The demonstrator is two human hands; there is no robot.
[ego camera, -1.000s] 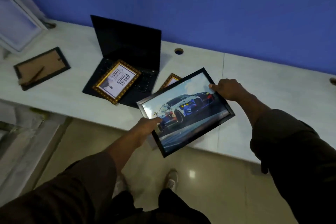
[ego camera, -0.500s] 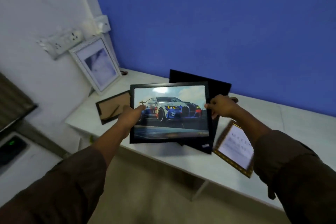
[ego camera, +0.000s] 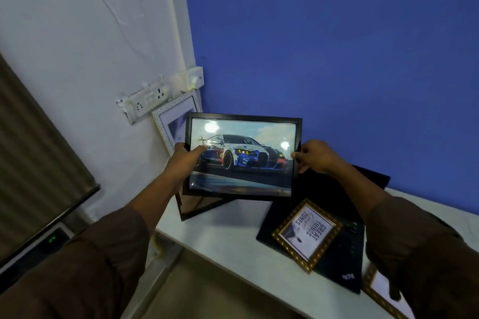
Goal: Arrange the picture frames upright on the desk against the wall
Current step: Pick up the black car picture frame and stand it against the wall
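Your left hand (ego camera: 185,156) and right hand (ego camera: 315,156) pinch the stiff, glass-fronted car frame (ego camera: 242,158) by its side edges above the table (ego camera: 228,235).

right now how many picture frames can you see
5: car frame held in both hands, white frame upright in the corner, brown frame flat below it, gold frame on the laptop, another gold frame at the right edge. More may be hidden.

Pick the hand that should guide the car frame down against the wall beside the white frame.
Left, probably: the left hand grips the car frame on the edge next to the white frame; the right hand holds the far edge.
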